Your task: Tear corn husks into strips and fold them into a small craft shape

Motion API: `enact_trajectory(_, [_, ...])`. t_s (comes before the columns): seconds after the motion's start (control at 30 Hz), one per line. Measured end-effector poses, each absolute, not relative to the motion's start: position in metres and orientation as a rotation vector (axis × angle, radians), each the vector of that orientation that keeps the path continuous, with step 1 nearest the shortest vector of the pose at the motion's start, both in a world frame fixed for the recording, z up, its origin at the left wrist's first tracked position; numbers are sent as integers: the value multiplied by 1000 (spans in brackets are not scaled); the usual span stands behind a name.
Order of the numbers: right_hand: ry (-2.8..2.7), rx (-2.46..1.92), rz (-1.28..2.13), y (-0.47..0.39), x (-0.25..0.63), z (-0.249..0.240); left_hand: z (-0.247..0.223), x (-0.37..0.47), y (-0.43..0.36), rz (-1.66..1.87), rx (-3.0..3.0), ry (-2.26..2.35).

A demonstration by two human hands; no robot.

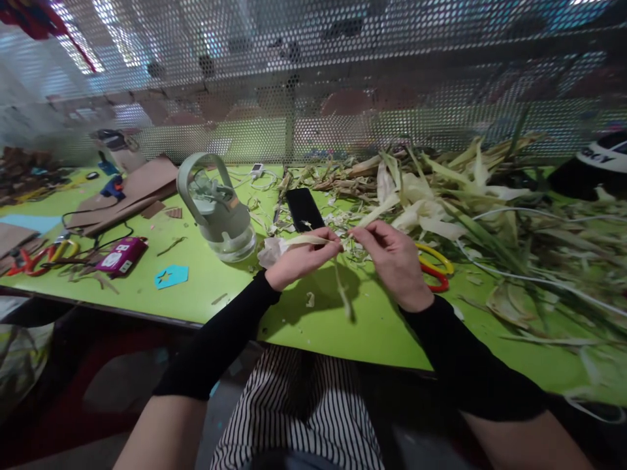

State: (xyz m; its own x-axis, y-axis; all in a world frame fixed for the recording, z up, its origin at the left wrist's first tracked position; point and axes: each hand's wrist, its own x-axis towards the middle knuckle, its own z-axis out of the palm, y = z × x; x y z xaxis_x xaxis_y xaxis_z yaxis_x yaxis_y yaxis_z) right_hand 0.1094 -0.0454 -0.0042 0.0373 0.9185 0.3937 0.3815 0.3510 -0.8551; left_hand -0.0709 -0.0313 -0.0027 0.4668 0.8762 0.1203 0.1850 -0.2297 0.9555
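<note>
My left hand [309, 256] is closed in a pinch on a pale corn husk strip [307, 239]. The strip's wide, crumpled whitish end spreads out over the wrist side, and a thin twisted length [345, 297] dangles below my fingertips. A little to the right, my right hand [396, 264] has thumb and forefinger pressed together close to the left fingertips; whatever lies in that pinch is too small to make out. Beside the right wrist are yellow and red scissor handles [435, 264], partly covered by the hand. A black phone [304, 207] lies behind both hands among husk scraps.
A heap of corn husks [426, 189] fills the right side, crossed by a white cable [529, 266]. Left stand a pale green bottle [223, 222], a purple box [121, 256], a blue tag [171, 277], cardboard [140, 189] and a glue gun [113, 187]. Perforated mesh [294, 98] closes the back.
</note>
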Motion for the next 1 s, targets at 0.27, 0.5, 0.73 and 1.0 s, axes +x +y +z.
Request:
enact_trajectory(0.27, [-1990, -973, 283, -41, 109, -11, -18, -66, -28, 583, 1984, 1062])
enact_trajectory(0.5, [-1860, -1065, 614, -39, 109, -11, -19, -65, -29, 576, 1970, 1055])
enact_trajectory(0.73, [-2029, -937, 409, -44, 107, -8, -20, -63, -29, 607, 1921, 1085])
enact_trajectory(1.0, [-1616, -1000, 751, -40, 107, -13, -17, -61, -35, 821, 1843, 758])
